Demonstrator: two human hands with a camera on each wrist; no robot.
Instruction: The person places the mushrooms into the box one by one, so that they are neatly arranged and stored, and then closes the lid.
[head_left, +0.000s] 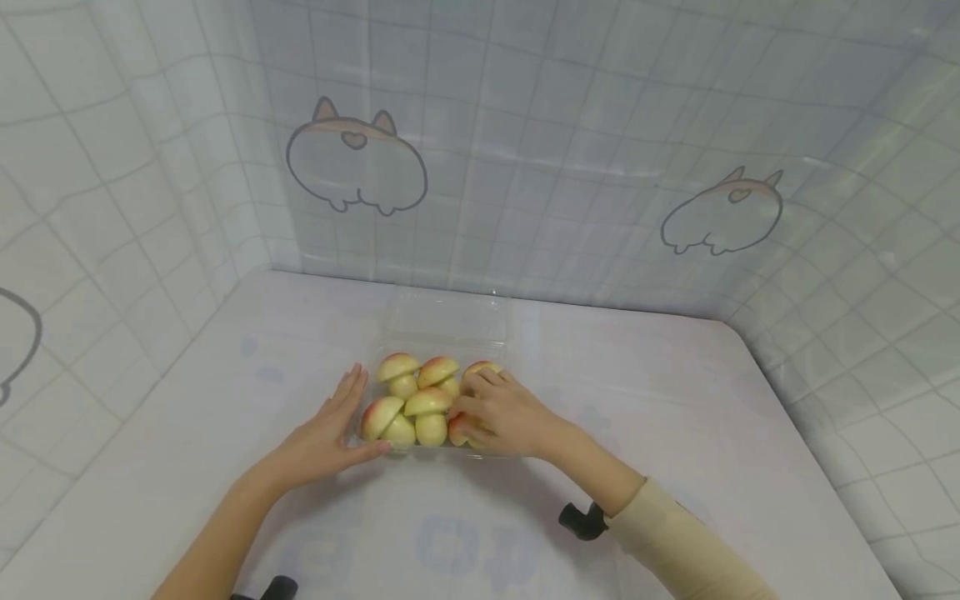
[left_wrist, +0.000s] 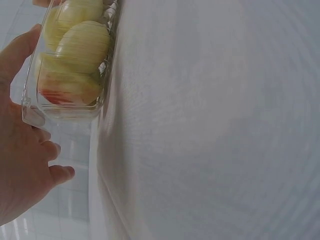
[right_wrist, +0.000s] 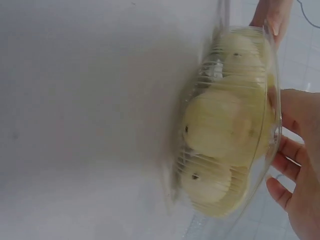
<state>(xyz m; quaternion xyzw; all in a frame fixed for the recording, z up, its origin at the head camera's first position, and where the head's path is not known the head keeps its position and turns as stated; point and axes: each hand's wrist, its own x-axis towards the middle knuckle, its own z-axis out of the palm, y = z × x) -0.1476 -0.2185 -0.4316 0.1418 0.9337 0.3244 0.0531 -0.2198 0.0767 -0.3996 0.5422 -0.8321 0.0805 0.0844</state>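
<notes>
A clear plastic clamshell box (head_left: pixel 378 348) holds several mushroom-shaped pieces (head_left: pixel 431 402), yellow-green with red blush on the caps. Its lid (head_left: pixel 448 317) lies folded back behind it. Along the box's left side rests my left hand (head_left: pixel 324 437), fingers extended, thumb at the front left corner; in the left wrist view the thumb touches the rim. My right hand (head_left: pixel 506 415) reaches over the right end with bent fingers, gripping a mushroom-shaped piece (head_left: pixel 457 431) at the front right, which it largely covers. The box wall (right_wrist: pixel 262 107) partly veils those fingertips in the right wrist view.
The box stands on a pale, faintly printed tabletop (head_left: pixel 645 400). Tiled-pattern sheeting (head_left: pixel 525 150) with cartoon animal drawings rises behind the table and at both sides. A black wrist-worn fitting (head_left: pixel 583 522) shows beside the right sleeve.
</notes>
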